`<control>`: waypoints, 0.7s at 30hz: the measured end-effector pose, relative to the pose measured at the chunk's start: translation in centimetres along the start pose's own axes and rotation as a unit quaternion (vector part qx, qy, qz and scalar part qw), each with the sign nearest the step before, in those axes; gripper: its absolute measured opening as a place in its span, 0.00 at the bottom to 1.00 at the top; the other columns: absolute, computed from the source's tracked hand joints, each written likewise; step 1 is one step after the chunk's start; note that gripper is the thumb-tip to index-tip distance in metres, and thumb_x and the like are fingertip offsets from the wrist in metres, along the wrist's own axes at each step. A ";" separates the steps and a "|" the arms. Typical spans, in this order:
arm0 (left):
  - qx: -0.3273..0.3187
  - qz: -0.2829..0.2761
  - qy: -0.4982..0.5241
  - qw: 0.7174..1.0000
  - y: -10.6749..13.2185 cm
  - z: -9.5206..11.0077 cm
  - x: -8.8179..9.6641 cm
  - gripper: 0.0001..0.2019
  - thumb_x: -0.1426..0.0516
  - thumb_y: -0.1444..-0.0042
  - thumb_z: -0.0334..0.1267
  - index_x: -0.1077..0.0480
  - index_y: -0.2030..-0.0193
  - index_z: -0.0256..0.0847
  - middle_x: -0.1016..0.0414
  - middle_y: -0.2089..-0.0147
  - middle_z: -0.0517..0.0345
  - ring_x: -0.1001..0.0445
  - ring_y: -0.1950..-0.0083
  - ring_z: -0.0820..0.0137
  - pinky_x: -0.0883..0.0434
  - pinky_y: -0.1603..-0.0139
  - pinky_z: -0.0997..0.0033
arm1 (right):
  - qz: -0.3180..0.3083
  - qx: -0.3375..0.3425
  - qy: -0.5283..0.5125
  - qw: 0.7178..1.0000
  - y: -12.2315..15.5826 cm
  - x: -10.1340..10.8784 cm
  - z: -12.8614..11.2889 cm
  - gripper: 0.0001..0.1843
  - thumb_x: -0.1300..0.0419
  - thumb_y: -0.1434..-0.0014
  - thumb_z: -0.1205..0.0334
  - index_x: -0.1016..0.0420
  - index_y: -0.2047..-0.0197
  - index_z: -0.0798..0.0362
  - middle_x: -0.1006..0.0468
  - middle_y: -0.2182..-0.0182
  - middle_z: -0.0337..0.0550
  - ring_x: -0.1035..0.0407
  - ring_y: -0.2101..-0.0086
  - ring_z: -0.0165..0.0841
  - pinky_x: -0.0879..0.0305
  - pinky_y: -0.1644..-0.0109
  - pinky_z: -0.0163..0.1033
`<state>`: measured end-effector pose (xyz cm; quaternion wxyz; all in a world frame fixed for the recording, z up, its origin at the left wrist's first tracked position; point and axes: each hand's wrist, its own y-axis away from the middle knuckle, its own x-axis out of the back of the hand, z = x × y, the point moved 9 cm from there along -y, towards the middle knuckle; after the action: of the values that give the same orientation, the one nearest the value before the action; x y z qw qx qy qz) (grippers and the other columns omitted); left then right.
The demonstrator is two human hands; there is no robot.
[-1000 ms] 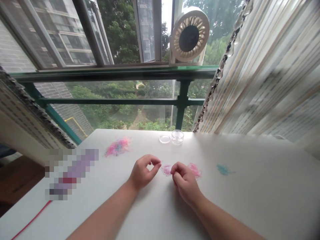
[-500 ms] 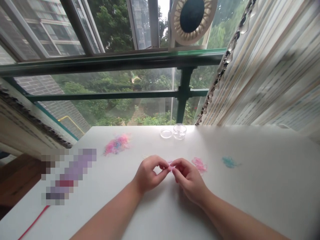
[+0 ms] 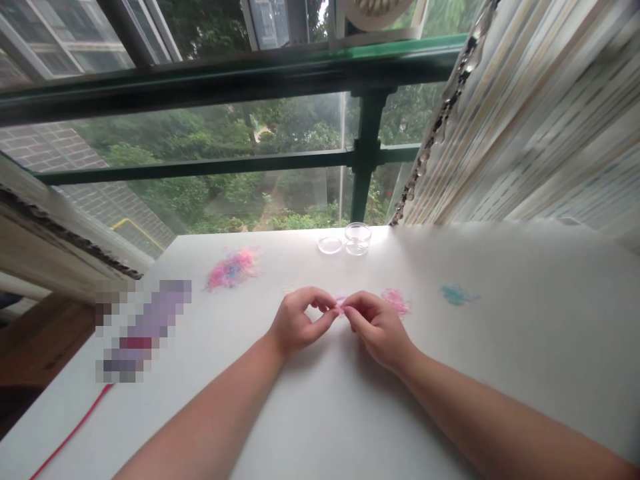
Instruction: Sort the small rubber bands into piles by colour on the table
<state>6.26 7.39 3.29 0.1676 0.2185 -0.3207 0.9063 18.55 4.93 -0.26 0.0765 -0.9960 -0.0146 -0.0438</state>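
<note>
Over the middle of the white table, my left hand (image 3: 300, 323) and my right hand (image 3: 380, 327) meet fingertip to fingertip. Both are closed in a pinch on small pink-purple rubber bands (image 3: 341, 301), mostly covered by the fingers. Just behind my right hand lies a loose heap of pink rubber bands (image 3: 397, 302). A few pale yellowish bands (image 3: 288, 291) show behind my left hand. Farther right is a small blue-teal heap (image 3: 456, 295). A larger mixed heap (image 3: 233, 269) of pink, blue and yellow bands spreads at the back left.
A clear round container (image 3: 358, 241) stands near the table's back edge, beside its flat clear lid (image 3: 330, 245). On the left lies a blurred-out purple object (image 3: 155, 320) with a red cord (image 3: 75, 427). Behind the white table (image 3: 310, 413) are a green railing and window; curtains hang on both sides.
The view has tilted down, so everything sits higher in the picture. Both hands keep their pinch at the same spot over the table, with only slight finger movement.
</note>
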 end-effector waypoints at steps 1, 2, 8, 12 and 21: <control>0.002 0.003 0.001 1.000 0.0 -0.1 0.0 0.03 0.41 0.50 0.34 0.29 0.68 0.38 0.25 0.70 0.57 0.29 0.71 0.74 0.30 0.66 0.73 | 0.002 -0.003 0.003 1.000 0.0 0.1 0.1 0.06 0.45 0.44 0.62 0.29 0.68 0.55 0.32 0.78 0.37 0.40 0.78 0.26 0.44 0.75 0.32; 0.005 0.005 0.002 1.000 0.0 -0.2 0.1 0.03 0.41 0.50 0.33 0.29 0.68 0.38 0.25 0.70 0.57 0.29 0.71 0.74 0.31 0.66 0.73 | 0.003 -0.005 0.006 1.000 0.0 0.1 0.1 0.06 0.45 0.44 0.62 0.29 0.68 0.55 0.32 0.78 0.37 0.40 0.78 0.26 0.44 0.75 0.32; 0.017 0.016 0.023 0.999 -0.3 -0.4 0.3 0.04 0.41 0.51 0.33 0.30 0.68 0.37 0.26 0.71 0.57 0.29 0.71 0.74 0.31 0.66 0.74 | 0.008 -0.016 0.015 1.000 0.0 0.2 0.2 0.07 0.44 0.44 0.61 0.28 0.68 0.55 0.32 0.79 0.37 0.41 0.79 0.25 0.46 0.77 0.31; 0.024 0.016 0.038 0.999 -0.3 -0.6 0.3 0.04 0.41 0.51 0.32 0.30 0.67 0.37 0.26 0.71 0.58 0.29 0.71 0.74 0.31 0.67 0.74 | 0.003 -0.018 0.008 1.000 0.1 0.0 0.1 0.08 0.45 0.43 0.61 0.29 0.67 0.55 0.33 0.80 0.36 0.42 0.80 0.25 0.46 0.77 0.31; 0.025 0.005 0.046 0.999 -0.3 -0.6 0.0 0.04 0.41 0.52 0.31 0.30 0.68 0.37 0.26 0.71 0.58 0.29 0.71 0.74 0.32 0.66 0.74 | -0.008 -0.015 0.017 1.000 0.2 -0.1 0.0 0.05 0.45 0.44 0.63 0.32 0.67 0.55 0.34 0.79 0.35 0.41 0.79 0.25 0.46 0.76 0.31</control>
<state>6.15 8.00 3.01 0.1725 0.1794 -0.2911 0.9238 18.45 4.75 -0.26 0.0617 -0.9960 -0.0205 -0.0619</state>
